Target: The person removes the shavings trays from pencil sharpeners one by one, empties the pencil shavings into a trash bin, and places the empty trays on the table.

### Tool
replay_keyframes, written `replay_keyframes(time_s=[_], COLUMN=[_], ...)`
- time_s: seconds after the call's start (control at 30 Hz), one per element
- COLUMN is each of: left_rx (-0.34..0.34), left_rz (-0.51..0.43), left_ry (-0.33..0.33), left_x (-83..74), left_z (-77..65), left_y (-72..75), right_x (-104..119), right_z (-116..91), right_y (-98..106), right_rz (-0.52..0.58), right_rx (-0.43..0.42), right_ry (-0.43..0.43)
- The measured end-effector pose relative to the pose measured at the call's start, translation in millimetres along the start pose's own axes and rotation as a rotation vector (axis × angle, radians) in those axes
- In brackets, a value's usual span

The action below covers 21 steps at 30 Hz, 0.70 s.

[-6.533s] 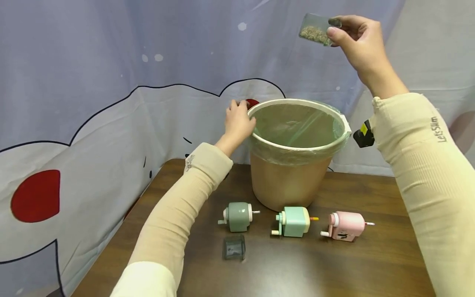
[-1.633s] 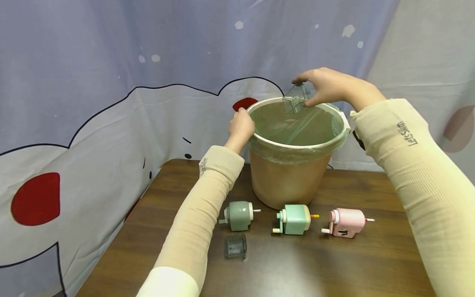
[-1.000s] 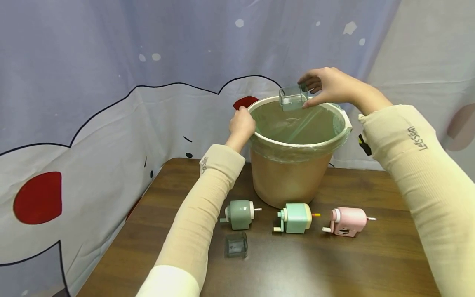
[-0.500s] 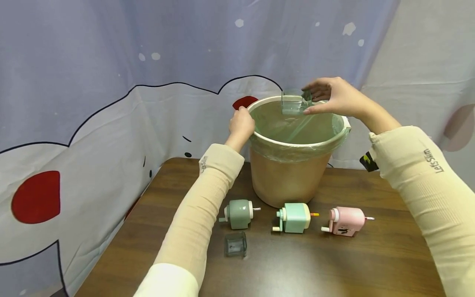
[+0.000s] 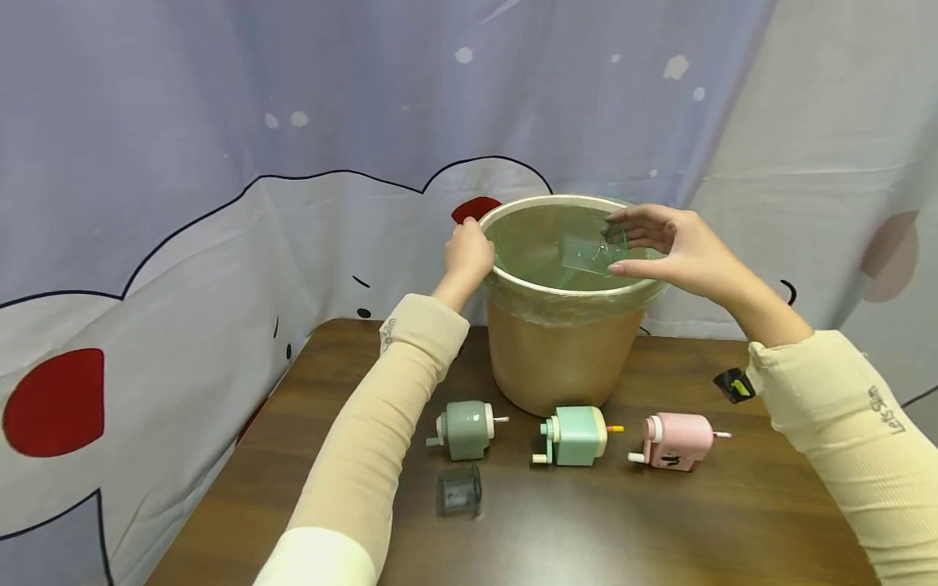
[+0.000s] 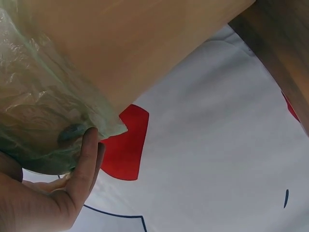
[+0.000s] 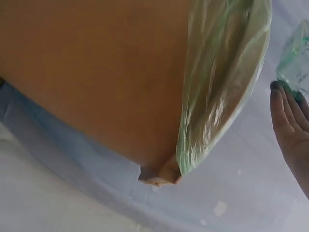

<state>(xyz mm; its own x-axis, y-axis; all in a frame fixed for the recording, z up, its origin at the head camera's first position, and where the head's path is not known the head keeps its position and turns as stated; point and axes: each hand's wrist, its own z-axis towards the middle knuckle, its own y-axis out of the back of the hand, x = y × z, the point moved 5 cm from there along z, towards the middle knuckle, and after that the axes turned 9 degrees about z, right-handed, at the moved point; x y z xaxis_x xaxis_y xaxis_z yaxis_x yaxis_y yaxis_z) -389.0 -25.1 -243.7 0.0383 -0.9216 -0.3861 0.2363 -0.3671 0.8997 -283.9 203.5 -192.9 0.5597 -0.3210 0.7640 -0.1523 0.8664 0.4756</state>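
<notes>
My left hand [image 5: 469, 252] grips the near-left rim of a tan trash bin [image 5: 563, 358] lined with a thin green bag [image 7: 217, 96]. In the left wrist view, its fingers bend over the bagged edge. At the bin's mouth, my right hand [image 5: 674, 248] pinches a clear greenish sharpener drawer [image 5: 581, 254] between thumb and fingers. The right wrist view catches only part of that drawer at its right edge; no shavings show in it. In front of the bin stand a grey-green pencil sharpener [image 5: 466, 431], a mint one [image 5: 579, 438] and a pink one [image 5: 681, 442].
A dark see-through drawer [image 5: 460, 492] lies on the brown wooden table [image 5: 586, 537], before the grey-green sharpener. Each sharpener has a pencil sticking out to the right and a crank on the left. A patterned curtain [image 5: 205, 244] hangs behind the table.
My right hand was high with shavings in the drawer; it came over the bin, turned the drawer, then lowered it toward the mouth. My left hand closed on the rim.
</notes>
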Motion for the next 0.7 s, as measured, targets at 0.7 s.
replay_keyframes(time_s=[0.7], left_rx=[-0.033], left_rz=[-0.490], left_ry=[-0.071], left_x=[19.2], left_z=[3.3], left_y=[-9.1], right_x=[-13], right_z=[-85], right_y=[-46], right_rz=[0.010], right_rx=[0.026], right_ry=[-0.032])
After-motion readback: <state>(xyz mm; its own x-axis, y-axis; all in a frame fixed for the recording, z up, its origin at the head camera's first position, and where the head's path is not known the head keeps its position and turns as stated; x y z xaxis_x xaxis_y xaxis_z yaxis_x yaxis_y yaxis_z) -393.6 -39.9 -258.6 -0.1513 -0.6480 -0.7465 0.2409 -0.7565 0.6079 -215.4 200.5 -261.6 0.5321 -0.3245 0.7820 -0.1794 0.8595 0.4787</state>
